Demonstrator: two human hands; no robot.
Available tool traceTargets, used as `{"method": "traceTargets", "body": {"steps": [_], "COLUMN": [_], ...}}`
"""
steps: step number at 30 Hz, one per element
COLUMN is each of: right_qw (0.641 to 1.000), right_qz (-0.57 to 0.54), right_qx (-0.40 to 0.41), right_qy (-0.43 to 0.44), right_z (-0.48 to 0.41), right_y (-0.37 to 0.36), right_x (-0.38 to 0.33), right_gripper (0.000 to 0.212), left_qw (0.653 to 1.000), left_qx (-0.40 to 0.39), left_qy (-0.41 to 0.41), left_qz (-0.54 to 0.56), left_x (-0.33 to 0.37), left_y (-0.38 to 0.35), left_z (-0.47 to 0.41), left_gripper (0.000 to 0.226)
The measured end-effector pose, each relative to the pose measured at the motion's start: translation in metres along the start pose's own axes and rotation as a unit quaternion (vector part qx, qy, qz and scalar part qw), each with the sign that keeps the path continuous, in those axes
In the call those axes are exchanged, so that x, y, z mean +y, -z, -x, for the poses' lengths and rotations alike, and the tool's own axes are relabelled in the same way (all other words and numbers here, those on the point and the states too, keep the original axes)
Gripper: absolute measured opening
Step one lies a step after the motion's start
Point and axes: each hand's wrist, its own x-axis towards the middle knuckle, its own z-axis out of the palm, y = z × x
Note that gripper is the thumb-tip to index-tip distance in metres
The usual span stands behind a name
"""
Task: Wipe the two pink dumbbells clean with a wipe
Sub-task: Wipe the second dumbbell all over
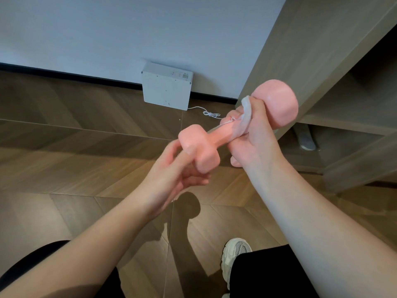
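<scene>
One pink dumbbell (217,137) is held in the air above the wooden floor, slanting from lower left to upper right. My left hand (171,173) grips its near head from below, thumb on the side. My right hand (253,136) is wrapped round the handle with a white wipe (247,114) pressed between palm and bar. The far head (277,104) sticks out past my right hand. Only this one dumbbell is in view.
A white box (166,86) with a white cable (206,111) leans against the wall on the floor. A wooden shelf unit (343,93) stands at the right. My legs and a pale sneaker (235,254) are below.
</scene>
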Motion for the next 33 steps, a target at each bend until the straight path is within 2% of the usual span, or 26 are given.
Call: {"method": "traceTargets", "body": {"steps": [1, 2, 4, 5, 6, 7, 9, 10, 12, 14, 15, 17, 18, 19, 20, 21, 22, 23, 24, 26, 28, 29, 30, 31, 32, 33], "right_qw": [1.000, 1.000, 0.998, 0.997, 0.997, 0.997, 0.998, 0.998, 0.998, 0.998, 0.998, 0.997, 0.997, 0.996, 0.995, 0.995, 0.996, 0.996, 0.997, 0.997, 0.996, 0.995, 0.995, 0.995, 0.996, 0.996], "right_qz": [0.004, 0.004, -0.007, -0.016, -0.021, -0.018, 0.003, 0.015, 0.028, 0.026, 0.025, 0.022, 0.018, 0.016, 0.018, 0.023, 0.027, 0.029, 0.029, 0.015, -0.006, -0.017, -0.023, -0.020, -0.011, -0.002], "right_qx": [0.005, 0.010, 0.023, 0.031, 0.038, 0.044, 0.047, 0.049, 0.048, 0.039, 0.040, 0.046, 0.052, 0.059, 0.067, 0.073, 0.074, 0.071, 0.067, 0.061, 0.060, 0.061, 0.062, 0.063, 0.062, 0.060], "right_qy": [-0.009, -0.023, -0.052, -0.062, -0.065, -0.060, -0.039, -0.028, -0.020, -0.029, -0.036, -0.051, -0.059, -0.065, -0.065, -0.059, -0.049, -0.040, -0.036, -0.046, -0.066, -0.074, -0.076, -0.074, -0.069, -0.061], "right_z": [0.000, 0.000, 0.000, 0.000, -0.001, -0.002, -0.005, -0.007, -0.008, -0.009, -0.008, -0.009, -0.009, -0.009, -0.009, -0.009, -0.010, -0.010, -0.010, -0.010, -0.011, -0.011, -0.011, -0.011, -0.011, -0.011], "right_y": [0.001, 0.001, 0.003, 0.003, 0.003, 0.003, 0.003, 0.003, 0.004, 0.004, 0.004, 0.003, 0.003, 0.002, 0.001, 0.001, 0.001, 0.001, 0.002, 0.004, 0.007, 0.008, 0.008, 0.008, 0.008, 0.008], "right_x": [-0.001, -0.002, -0.005, -0.007, -0.007, -0.007, -0.004, -0.002, 0.000, -0.001, -0.003, -0.006, -0.007, -0.007, -0.007, -0.006, -0.006, -0.006, -0.006, -0.007, -0.008, -0.009, -0.008, -0.007, -0.006, -0.005], "right_gripper": [0.035, 0.034, 0.038, 0.040, 0.041, 0.038, 0.031, 0.030, 0.028, 0.028, 0.029, 0.030, 0.030, 0.030, 0.030, 0.031, 0.032, 0.032, 0.033, 0.035, 0.036, 0.035, 0.033, 0.031, 0.029, 0.028], "left_qw": [0.990, 0.949, 0.808, 0.776, 0.792, 0.851, 0.983, 0.999, 0.998, 0.989, 0.948, 0.822, 0.801, 0.826, 0.898, 0.962, 0.994, 0.996, 0.996, 0.975, 0.865, 0.836, 0.846, 0.896, 0.960, 0.995], "left_qx": [0.009, 0.012, -0.003, -0.009, -0.013, -0.019, -0.041, -0.031, 0.000, 0.029, 0.032, 0.016, 0.009, -0.001, -0.010, -0.027, -0.045, -0.045, -0.039, 0.005, 0.030, 0.028, 0.011, -0.016, -0.044, -0.054], "left_qy": [-0.094, -0.207, -0.371, -0.388, -0.365, -0.297, -0.085, 0.002, 0.055, -0.077, -0.184, -0.337, -0.352, -0.320, -0.231, -0.120, -0.003, 0.071, 0.080, -0.084, -0.252, -0.284, -0.272, -0.215, -0.125, -0.022], "left_qz": [-0.102, -0.237, -0.457, -0.497, -0.490, -0.433, -0.160, -0.042, 0.019, -0.126, -0.258, -0.460, -0.485, -0.463, -0.375, -0.245, -0.100, -0.022, -0.015, -0.204, -0.432, -0.469, -0.459, -0.389, -0.247, -0.085], "left_x": [0.001, 0.001, 0.003, 0.004, 0.003, 0.004, 0.008, 0.007, 0.003, 0.006, 0.007, 0.008, 0.007, 0.005, 0.007, 0.011, 0.010, 0.008, 0.005, 0.005, 0.006, 0.004, 0.002, 0.004, 0.009, 0.011], "left_y": [0.000, 0.003, 0.013, 0.016, 0.016, 0.013, 0.002, 0.000, -0.001, -0.002, 0.000, 0.007, 0.009, 0.011, 0.008, 0.004, 0.001, -0.001, -0.003, -0.004, 0.002, 0.003, 0.005, 0.004, -0.001, -0.004], "left_z": [0.001, 0.001, -0.001, -0.004, -0.005, -0.006, -0.002, -0.003, -0.007, -0.006, -0.007, -0.010, -0.013, -0.015, -0.015, -0.011, -0.010, -0.012, -0.011, -0.009, -0.010, -0.011, -0.012, -0.012, -0.009, -0.007], "left_gripper": [0.067, 0.070, 0.077, 0.080, 0.082, 0.082, 0.069, 0.060, 0.053, 0.055, 0.062, 0.078, 0.083, 0.086, 0.086, 0.083, 0.079, 0.076, 0.073, 0.073, 0.086, 0.091, 0.093, 0.091, 0.085, 0.074]}}
